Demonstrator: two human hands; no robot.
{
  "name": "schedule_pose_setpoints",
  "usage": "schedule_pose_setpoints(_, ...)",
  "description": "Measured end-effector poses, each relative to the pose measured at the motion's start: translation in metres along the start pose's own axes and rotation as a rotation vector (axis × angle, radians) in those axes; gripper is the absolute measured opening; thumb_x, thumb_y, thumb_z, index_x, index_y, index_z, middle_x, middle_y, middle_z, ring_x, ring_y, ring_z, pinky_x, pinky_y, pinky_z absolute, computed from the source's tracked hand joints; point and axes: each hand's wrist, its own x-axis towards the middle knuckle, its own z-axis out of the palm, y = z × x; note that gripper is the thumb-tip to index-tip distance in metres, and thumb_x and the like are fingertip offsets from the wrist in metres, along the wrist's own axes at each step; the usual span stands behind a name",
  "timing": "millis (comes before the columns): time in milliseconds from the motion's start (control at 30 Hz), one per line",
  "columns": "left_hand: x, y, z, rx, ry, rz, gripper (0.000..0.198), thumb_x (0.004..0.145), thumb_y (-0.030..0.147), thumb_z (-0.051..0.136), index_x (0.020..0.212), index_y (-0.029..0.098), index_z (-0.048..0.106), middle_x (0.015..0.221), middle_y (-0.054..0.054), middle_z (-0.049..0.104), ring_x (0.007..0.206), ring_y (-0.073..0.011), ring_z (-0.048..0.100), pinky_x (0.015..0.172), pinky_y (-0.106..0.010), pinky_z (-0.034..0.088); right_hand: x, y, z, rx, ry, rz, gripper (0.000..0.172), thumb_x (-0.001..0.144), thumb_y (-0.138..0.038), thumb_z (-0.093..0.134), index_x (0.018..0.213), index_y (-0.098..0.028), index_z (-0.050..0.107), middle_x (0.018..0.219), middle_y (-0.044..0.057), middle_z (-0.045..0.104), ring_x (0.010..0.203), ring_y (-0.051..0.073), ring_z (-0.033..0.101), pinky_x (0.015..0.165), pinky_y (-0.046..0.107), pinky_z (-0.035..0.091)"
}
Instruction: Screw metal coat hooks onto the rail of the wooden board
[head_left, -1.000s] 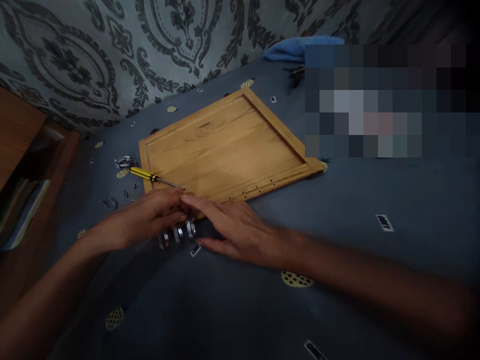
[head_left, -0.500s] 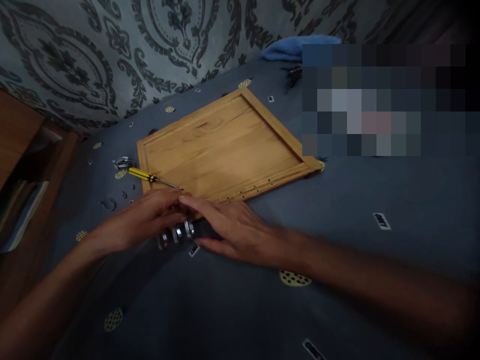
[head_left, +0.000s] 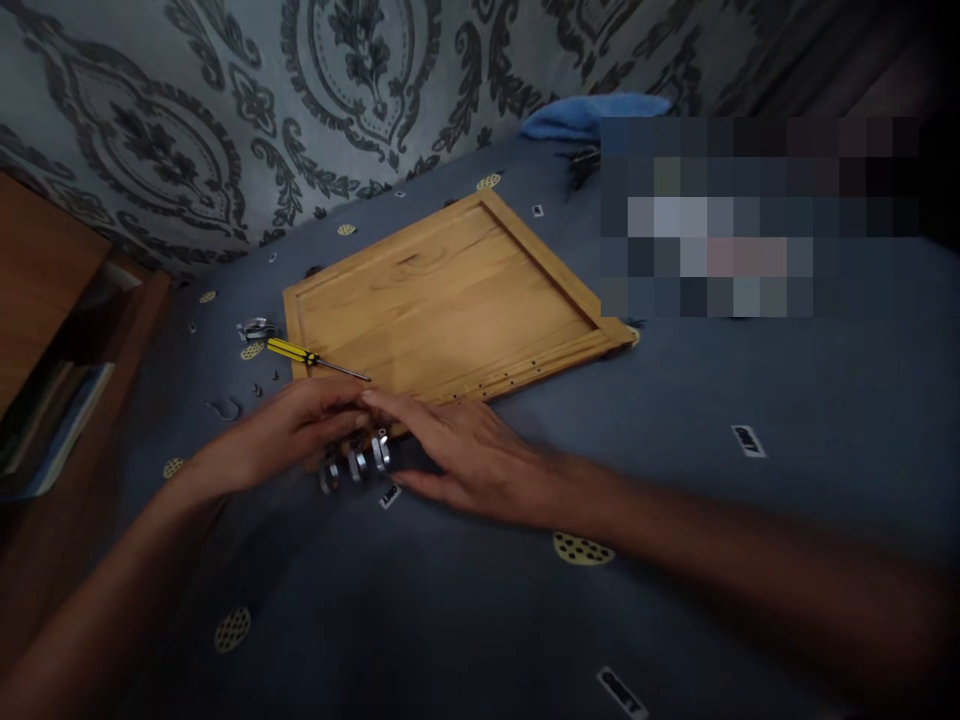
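Observation:
A framed wooden panel (head_left: 442,300) lies flat, with several small dark holes along its near edge. At its near left corner sit three curved shiny metal hooks (head_left: 381,452), partly covered by my hands. My left hand (head_left: 300,420) bends over them with its fingers drawn together; whatever its fingertips hold is hidden. From the right, my right hand (head_left: 472,450) reaches in with fingers stretched out and thumb apart, its index fingertip meeting the left fingertips. A yellow-handled screwdriver (head_left: 296,352) rests across the panel's left edge just beyond my left hand.
On the patterned blue cloth (head_left: 675,580), left of the panel, lie a cluster of metal pieces (head_left: 256,328), a loose curved hook (head_left: 225,408) and small screws (head_left: 257,390). Wooden shelving with books (head_left: 67,430) stands at left. A blue cloth (head_left: 570,115) lies at the back; a blurred patch covers the right.
The view has shifted slightly, so the panel and the things round it appear a little displaced. Both hands stay together over the metal hooks at the near left corner.

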Motion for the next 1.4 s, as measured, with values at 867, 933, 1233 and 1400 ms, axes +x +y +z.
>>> schedule_pose_setpoints(867, -0.037, -0.016, 0.054, 0.408, 0.481, 0.241, 0.040, 0.095, 0.002, 0.041, 0.121, 0.023, 0.064, 0.115, -0.007, 0.064, 0.108, -0.0168, 0.059, 0.091, -0.032, 0.049, 0.003, -0.007, -0.002, 0.202, 0.058, 0.180, 0.077, 0.086, -0.018, 0.061, 0.156, -0.019, 0.027, 0.114, 0.008, 0.070, 0.068, 0.015, 0.060, 0.065, 0.030, 0.051)
schedule_pose_setpoints(933, -0.038, -0.016, 0.054, 0.419, 0.481, 0.246, 0.039, 0.095, 0.003, 0.041, 0.121, 0.023, 0.063, 0.114, -0.007, 0.065, 0.107, -0.0168, 0.060, 0.089, -0.031, 0.049, 0.003, -0.007, -0.001, 0.230, 0.060, 0.193, 0.076, 0.087, -0.017, 0.059, 0.155, -0.020, 0.027, 0.111, 0.006, 0.071, 0.063, 0.013, 0.058, 0.062, 0.028, 0.049)
schedule_pose_setpoints(1233, -0.041, -0.016, 0.054, 0.410, 0.477, 0.261, 0.042, 0.096, 0.003, 0.039, 0.124, 0.025, 0.062, 0.115, -0.007, 0.064, 0.108, -0.0171, 0.058, 0.090, -0.032, 0.048, 0.004, -0.003, 0.001, 0.271, 0.063, 0.201, 0.076, 0.085, -0.014, 0.059, 0.154, -0.025, 0.029, 0.103, 0.004, 0.072, 0.062, 0.011, 0.056, 0.058, 0.023, 0.045)
schedule_pose_setpoints(1400, -0.044, -0.012, 0.052, 0.288, 0.538, 0.176, 0.032, 0.098, 0.014, 0.044, 0.119, 0.025, 0.065, 0.111, -0.005, 0.067, 0.104, -0.0173, 0.061, 0.088, -0.031, 0.049, 0.004, -0.004, 0.001, 0.292, 0.054, 0.199, 0.075, 0.085, -0.013, 0.058, 0.153, -0.024, 0.030, 0.115, 0.006, 0.071, 0.059, 0.010, 0.055, 0.059, 0.025, 0.048)
